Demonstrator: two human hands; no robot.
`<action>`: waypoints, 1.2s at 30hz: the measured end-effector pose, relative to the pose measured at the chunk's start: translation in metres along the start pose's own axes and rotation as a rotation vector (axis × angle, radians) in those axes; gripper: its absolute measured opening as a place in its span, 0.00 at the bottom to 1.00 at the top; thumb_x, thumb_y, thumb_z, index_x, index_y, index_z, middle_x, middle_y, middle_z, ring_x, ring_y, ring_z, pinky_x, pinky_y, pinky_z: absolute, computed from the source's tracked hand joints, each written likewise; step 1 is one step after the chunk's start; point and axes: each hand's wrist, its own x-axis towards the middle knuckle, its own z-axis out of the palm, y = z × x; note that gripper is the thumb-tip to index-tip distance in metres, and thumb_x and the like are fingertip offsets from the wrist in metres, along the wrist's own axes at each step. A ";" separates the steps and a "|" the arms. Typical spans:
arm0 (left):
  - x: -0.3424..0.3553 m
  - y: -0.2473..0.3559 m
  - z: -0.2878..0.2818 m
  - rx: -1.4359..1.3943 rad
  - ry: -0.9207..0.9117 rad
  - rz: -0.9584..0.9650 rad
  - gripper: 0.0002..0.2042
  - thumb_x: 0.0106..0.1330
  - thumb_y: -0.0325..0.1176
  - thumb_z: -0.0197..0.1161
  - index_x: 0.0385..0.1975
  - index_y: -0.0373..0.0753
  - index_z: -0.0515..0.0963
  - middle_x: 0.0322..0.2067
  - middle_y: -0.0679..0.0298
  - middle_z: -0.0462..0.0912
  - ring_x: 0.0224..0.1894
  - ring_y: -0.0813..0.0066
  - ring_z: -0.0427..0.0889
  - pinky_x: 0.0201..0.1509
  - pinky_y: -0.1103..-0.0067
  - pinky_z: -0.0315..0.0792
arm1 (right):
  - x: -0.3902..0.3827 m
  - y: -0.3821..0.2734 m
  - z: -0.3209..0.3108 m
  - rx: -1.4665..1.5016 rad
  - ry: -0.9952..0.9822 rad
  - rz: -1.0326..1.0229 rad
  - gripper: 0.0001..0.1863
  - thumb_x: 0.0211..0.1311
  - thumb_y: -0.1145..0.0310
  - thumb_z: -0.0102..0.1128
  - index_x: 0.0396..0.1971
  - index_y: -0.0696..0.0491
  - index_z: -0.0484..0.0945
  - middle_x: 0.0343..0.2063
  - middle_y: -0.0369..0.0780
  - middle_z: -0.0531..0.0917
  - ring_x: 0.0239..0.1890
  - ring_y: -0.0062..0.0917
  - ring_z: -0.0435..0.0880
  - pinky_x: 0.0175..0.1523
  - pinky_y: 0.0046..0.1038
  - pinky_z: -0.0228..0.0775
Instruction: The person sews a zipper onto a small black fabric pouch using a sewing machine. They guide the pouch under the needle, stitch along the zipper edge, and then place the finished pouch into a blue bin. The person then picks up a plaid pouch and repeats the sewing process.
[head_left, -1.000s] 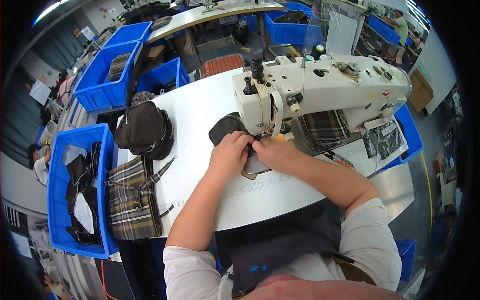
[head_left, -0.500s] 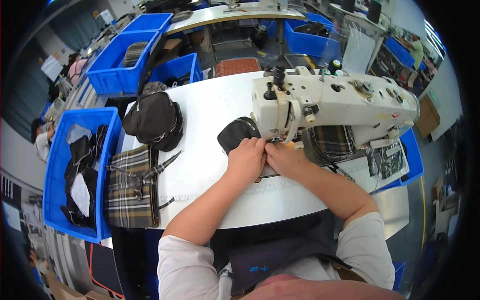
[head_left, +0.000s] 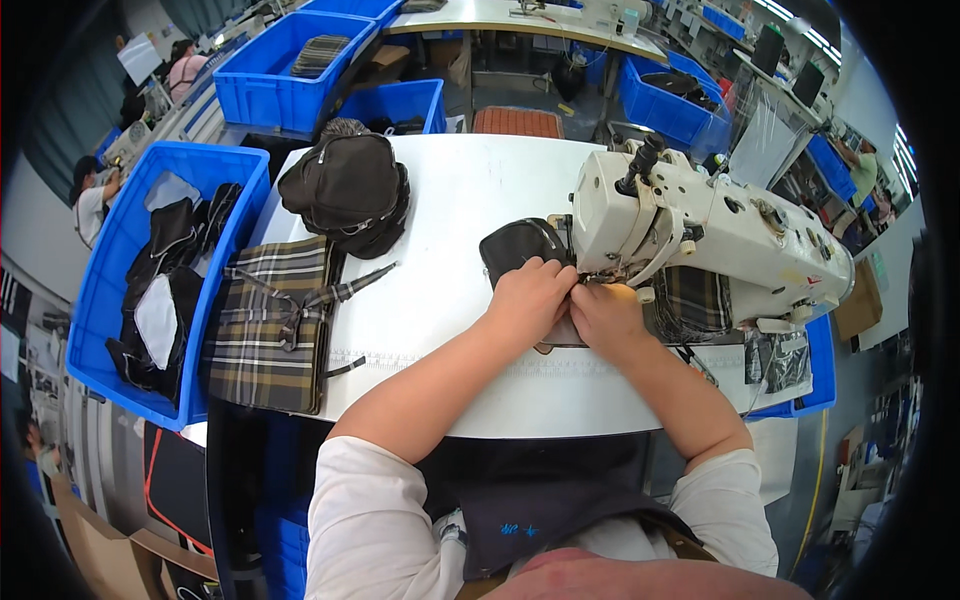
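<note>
A white sewing machine point(head_left: 735, 230) stands on the right half of the white table. Beside its needle area lies a small black fabric pouch piece point(head_left: 515, 250) with rounded corners and a zipper-like edge. My left hand point(head_left: 533, 302) is closed at the piece's near edge, fingers bunched together. Close against it, my right hand point(head_left: 607, 318) is also closed, its fingertips right by the presser foot. Both hands appear to pinch the piece's edge; the fingertips and the gripped edge are partly hidden.
Left on the table are stacked black pouches point(head_left: 345, 185) and folded plaid fabric point(head_left: 270, 340) with straps. A blue bin point(head_left: 85, 340) of black and white pieces stands beside them. Plaid pieces point(head_left: 695, 298) lie under the machine arm, near a plastic-wrapped packet point(head_left: 778, 358).
My view has shifted, so the table and machine sit differently in the picture. Both hands stay together at the needle area with the black piece.
</note>
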 end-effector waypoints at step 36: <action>0.000 0.003 -0.016 0.078 -0.162 0.145 0.17 0.54 0.19 0.71 0.43 0.42 0.88 0.43 0.67 0.86 0.43 0.61 0.85 0.42 0.70 0.81 | -0.012 -0.028 -0.030 0.160 -0.319 -0.007 0.15 0.53 0.71 0.68 0.40 0.62 0.82 0.20 0.38 0.84 0.21 0.29 0.86 0.24 0.34 0.75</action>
